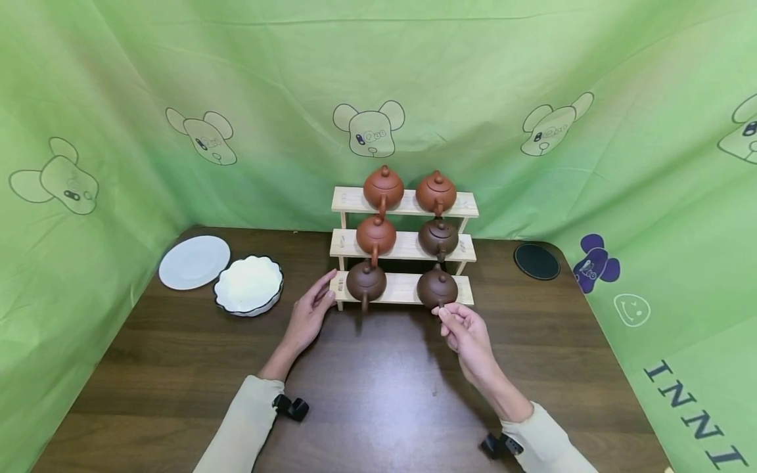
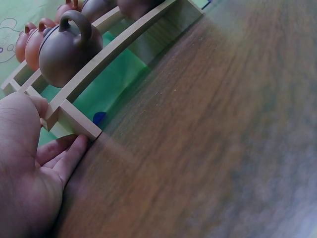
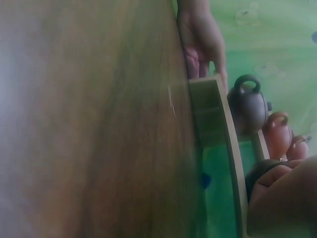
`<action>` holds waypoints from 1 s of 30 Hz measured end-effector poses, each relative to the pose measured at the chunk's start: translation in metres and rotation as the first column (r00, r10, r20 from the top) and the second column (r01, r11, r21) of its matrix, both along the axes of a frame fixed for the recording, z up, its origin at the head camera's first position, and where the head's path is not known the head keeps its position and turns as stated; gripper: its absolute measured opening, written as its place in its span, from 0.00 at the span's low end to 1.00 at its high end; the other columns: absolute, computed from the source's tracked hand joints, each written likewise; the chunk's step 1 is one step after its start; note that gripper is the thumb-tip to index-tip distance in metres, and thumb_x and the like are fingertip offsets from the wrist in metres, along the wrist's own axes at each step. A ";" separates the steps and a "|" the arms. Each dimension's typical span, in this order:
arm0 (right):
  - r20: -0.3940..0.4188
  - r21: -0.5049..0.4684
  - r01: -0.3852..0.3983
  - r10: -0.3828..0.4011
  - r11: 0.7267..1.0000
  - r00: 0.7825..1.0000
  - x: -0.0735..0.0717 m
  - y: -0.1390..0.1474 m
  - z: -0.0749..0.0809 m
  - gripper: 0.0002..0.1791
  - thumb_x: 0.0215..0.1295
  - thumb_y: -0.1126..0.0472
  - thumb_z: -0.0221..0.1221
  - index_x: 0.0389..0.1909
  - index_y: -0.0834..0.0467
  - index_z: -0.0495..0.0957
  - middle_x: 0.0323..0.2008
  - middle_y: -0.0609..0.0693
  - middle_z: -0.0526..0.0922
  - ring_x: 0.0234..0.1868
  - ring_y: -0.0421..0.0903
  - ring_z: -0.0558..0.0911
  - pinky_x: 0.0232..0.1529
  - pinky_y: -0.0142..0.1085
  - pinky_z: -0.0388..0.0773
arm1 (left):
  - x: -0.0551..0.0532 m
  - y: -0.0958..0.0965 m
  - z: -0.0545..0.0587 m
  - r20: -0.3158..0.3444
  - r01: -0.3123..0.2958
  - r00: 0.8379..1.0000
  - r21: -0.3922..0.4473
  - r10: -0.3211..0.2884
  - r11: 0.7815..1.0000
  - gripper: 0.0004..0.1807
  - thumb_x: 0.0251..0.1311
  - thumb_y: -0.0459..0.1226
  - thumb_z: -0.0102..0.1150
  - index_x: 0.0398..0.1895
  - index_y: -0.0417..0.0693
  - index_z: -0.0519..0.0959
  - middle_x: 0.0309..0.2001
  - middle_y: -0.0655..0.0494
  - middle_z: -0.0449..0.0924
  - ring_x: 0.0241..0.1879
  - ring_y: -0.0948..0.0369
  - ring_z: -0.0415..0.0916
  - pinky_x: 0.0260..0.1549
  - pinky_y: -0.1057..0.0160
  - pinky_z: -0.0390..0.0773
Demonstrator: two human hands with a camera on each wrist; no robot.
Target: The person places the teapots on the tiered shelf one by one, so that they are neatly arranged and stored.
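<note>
A three-tier wooden rack [image 1: 405, 289] bears several small clay teapots. At its front right, my right hand [image 1: 470, 338] pinches the handle of a dark brown teapot [image 1: 437, 287], which is over the lowest shelf. In the right wrist view, this hand [image 3: 285, 191] hides most of that teapot. My left hand [image 1: 307, 318] touches the left end of the lowest shelf with its fingers extended. In the left wrist view, the thumb lies by the shelf's end and the other fingers are beside the rack's leg [image 2: 79, 119]. Near it sits another dark brown teapot [image 1: 366, 282].
Higher up are reddish-brown teapots [image 1: 376, 235] and one dark teapot [image 1: 438, 238]. Left of the rack lie a white scalloped bowl [image 1: 248, 286] and a white plate [image 1: 194, 263]. A black round coaster [image 1: 536, 261] lies far right. Green cloth [image 1: 284, 79] surrounds the wooden table [image 1: 378, 401].
</note>
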State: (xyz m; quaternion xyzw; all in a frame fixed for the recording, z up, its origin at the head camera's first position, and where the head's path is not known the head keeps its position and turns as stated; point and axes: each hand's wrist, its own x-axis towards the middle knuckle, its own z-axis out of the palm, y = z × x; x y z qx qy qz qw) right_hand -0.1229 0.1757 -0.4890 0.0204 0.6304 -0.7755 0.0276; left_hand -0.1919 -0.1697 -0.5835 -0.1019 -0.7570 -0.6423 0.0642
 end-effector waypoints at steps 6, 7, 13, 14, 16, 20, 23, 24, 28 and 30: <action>0.016 0.007 0.001 -0.001 1.000 1.000 -0.006 -0.001 0.001 0.05 0.83 0.69 0.59 0.43 0.60 0.82 0.27 0.41 0.80 0.23 0.32 0.70 0.19 0.21 0.57 | 0.007 0.002 0.009 -0.043 0.017 0.999 0.010 -0.017 1.000 0.27 0.86 0.45 0.58 0.83 0.54 0.74 0.77 0.43 0.76 0.69 0.55 0.82 0.63 0.65 0.86; 0.016 0.009 0.003 -0.003 1.000 1.000 -0.007 -0.001 0.001 0.05 0.83 0.69 0.59 0.43 0.60 0.82 0.26 0.41 0.80 0.22 0.32 0.69 0.19 0.22 0.57 | 0.008 0.003 0.012 -0.050 0.018 0.999 0.008 -0.018 1.000 0.27 0.86 0.44 0.57 0.83 0.53 0.74 0.77 0.42 0.76 0.69 0.55 0.82 0.62 0.65 0.86; 0.008 0.030 -0.012 0.012 0.999 1.000 -0.011 0.000 0.000 0.05 0.83 0.68 0.59 0.44 0.59 0.82 0.25 0.42 0.79 0.20 0.33 0.67 0.19 0.22 0.57 | 0.011 0.005 0.018 -0.074 0.017 0.997 0.006 -0.017 1.000 0.26 0.86 0.43 0.58 0.82 0.51 0.75 0.76 0.42 0.78 0.68 0.58 0.83 0.61 0.67 0.86; 0.008 0.034 -0.019 0.019 0.999 1.000 -0.012 0.001 0.000 0.05 0.83 0.68 0.59 0.44 0.59 0.82 0.25 0.42 0.79 0.21 0.33 0.67 0.19 0.22 0.57 | 0.011 0.005 0.019 -0.074 0.019 0.997 0.012 -0.018 1.000 0.27 0.86 0.43 0.58 0.82 0.50 0.75 0.76 0.42 0.77 0.68 0.57 0.83 0.62 0.67 0.86; 0.015 0.044 -0.029 0.028 0.999 0.999 -0.012 0.002 -0.001 0.05 0.84 0.67 0.59 0.44 0.59 0.82 0.25 0.42 0.79 0.21 0.33 0.67 0.19 0.22 0.58 | 0.010 0.005 0.019 -0.078 0.016 0.997 0.014 -0.015 1.000 0.26 0.86 0.43 0.58 0.82 0.51 0.75 0.76 0.42 0.78 0.68 0.57 0.83 0.61 0.66 0.86; 0.034 0.059 -0.040 0.038 0.997 0.999 -0.012 0.004 -0.001 0.05 0.84 0.66 0.59 0.44 0.60 0.82 0.25 0.43 0.79 0.21 0.33 0.67 0.19 0.22 0.58 | 0.014 0.008 0.025 -0.065 0.015 0.998 0.014 -0.014 1.000 0.27 0.86 0.44 0.58 0.82 0.48 0.75 0.76 0.41 0.77 0.68 0.55 0.83 0.61 0.66 0.86; 0.051 0.069 -0.036 0.032 0.997 0.998 -0.012 0.004 0.000 0.05 0.84 0.66 0.60 0.44 0.59 0.83 0.25 0.43 0.79 0.20 0.33 0.66 0.19 0.23 0.58 | 0.018 0.011 0.032 -0.042 0.008 0.999 0.006 -0.008 1.000 0.27 0.87 0.44 0.57 0.82 0.46 0.74 0.77 0.41 0.77 0.69 0.53 0.82 0.62 0.66 0.86; 0.056 0.071 -0.033 0.029 0.997 0.998 -0.012 0.004 0.000 0.05 0.84 0.66 0.60 0.44 0.59 0.84 0.25 0.43 0.79 0.20 0.34 0.66 0.19 0.23 0.58 | 0.019 0.011 0.034 -0.034 0.007 0.999 0.002 -0.007 1.000 0.27 0.87 0.44 0.56 0.82 0.46 0.74 0.77 0.40 0.76 0.69 0.52 0.82 0.63 0.66 0.85; 0.076 0.085 -0.017 0.010 0.996 0.997 -0.012 0.005 0.003 0.06 0.83 0.67 0.60 0.44 0.59 0.85 0.23 0.43 0.78 0.19 0.34 0.66 0.19 0.23 0.57 | 0.017 0.010 0.032 -0.020 -0.010 1.000 -0.022 0.010 1.000 0.27 0.87 0.45 0.56 0.83 0.50 0.74 0.77 0.40 0.76 0.69 0.51 0.82 0.63 0.66 0.84; 0.087 0.095 -0.008 -0.001 0.995 0.996 -0.013 0.006 0.004 0.06 0.83 0.67 0.60 0.43 0.59 0.85 0.23 0.43 0.78 0.19 0.34 0.66 0.19 0.24 0.57 | 0.014 0.008 0.026 -0.024 -0.018 1.000 -0.032 0.017 0.999 0.27 0.87 0.45 0.56 0.83 0.53 0.74 0.76 0.40 0.77 0.68 0.51 0.83 0.64 0.65 0.85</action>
